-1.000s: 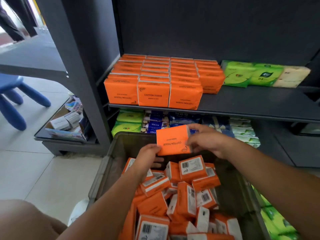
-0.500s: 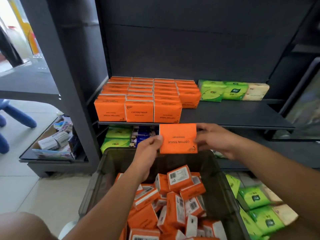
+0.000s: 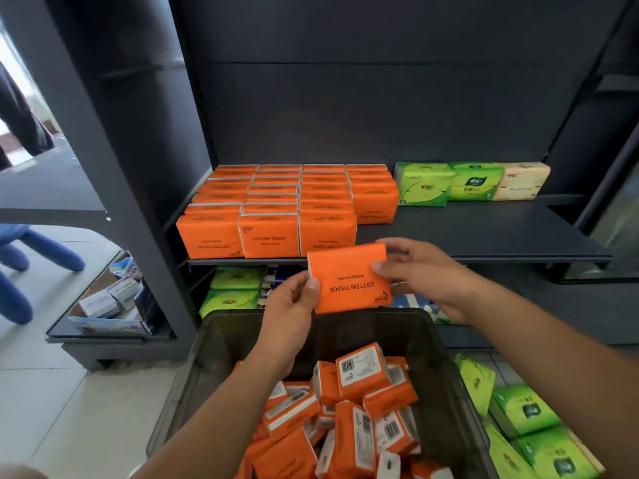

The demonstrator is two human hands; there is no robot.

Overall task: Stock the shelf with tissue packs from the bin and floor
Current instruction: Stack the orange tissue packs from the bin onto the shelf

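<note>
An orange cotton tissue pack is held upside down between both hands, just in front of the dark shelf board. My left hand pinches its left edge and my right hand grips its right side. Below them a dark bin holds several loose orange packs. On the shelf, rows of orange packs fill the left part, with two green packs and a cream pack at the back right. Green packs lie on the floor at the right.
The lower shelf holds green and blue packs. A low side shelf with small boxes stands at the left, beyond a dark upright post. A blue stool is on the tiled floor at far left.
Both hands have lifted the orange pack from over the bin up to the shelf's front edge. My view has tilted upward, so the shelf sits lower in frame.
</note>
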